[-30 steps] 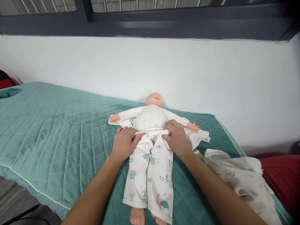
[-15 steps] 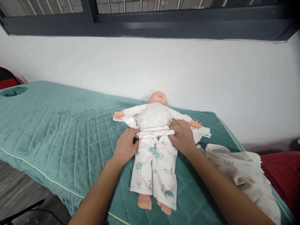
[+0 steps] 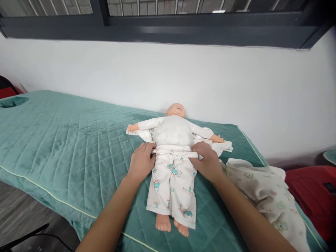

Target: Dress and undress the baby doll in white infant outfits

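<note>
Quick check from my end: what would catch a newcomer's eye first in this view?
The baby doll lying on its back, arms spread, mid-picture on the green quilted cover. Next, the left hand and right hand holding the printed trousers at either side of the waistband. Then the red object at the right edge, beside a crumpled white cloth.

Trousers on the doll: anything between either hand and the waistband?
Nothing visible. The left hand and right hand touch the waistband of the trousers, one at each side. The loose cloth lies off to the right.
</note>
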{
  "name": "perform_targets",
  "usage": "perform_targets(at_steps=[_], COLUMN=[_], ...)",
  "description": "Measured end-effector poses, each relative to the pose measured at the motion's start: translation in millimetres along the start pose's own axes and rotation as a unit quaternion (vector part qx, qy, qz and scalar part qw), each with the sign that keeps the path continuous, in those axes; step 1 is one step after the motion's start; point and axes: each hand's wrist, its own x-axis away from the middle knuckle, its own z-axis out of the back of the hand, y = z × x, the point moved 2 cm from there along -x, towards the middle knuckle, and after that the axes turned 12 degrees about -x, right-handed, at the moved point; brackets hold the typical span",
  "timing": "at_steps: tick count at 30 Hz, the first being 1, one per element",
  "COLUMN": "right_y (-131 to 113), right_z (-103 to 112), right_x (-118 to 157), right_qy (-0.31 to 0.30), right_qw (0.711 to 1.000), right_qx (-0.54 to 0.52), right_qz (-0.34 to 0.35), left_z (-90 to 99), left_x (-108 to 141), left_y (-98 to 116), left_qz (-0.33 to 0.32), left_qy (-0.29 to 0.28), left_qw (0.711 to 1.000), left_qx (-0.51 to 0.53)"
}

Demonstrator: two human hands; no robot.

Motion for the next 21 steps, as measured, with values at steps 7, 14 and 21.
perform_targets(at_steps=[7, 14, 21], right_y=[4.5, 6.1, 6.2], right_z=[3.5, -0.8, -3.8], right_x=[11.4, 9.8, 5.9], right_qy=[-0.064, -0.021, 0.043], right_qw=[0.986, 0.972, 0.966], right_qx=[0.032, -0.078, -0.165], right_qz=[-0.147, -0.223, -0.194], left_z=[-1.6, 0.3, -10.3], left_x=[0.0, -3.3, -32.4], left_y=[-0.5, 4.4, 9.2], left_qz=[-0.007, -0.015, -0.021], left_qy=[-0.012, 0.003, 0.024], left_qw=[1.0, 1.0, 0.999], left_qx=[-0.009, 0.002, 0.017])
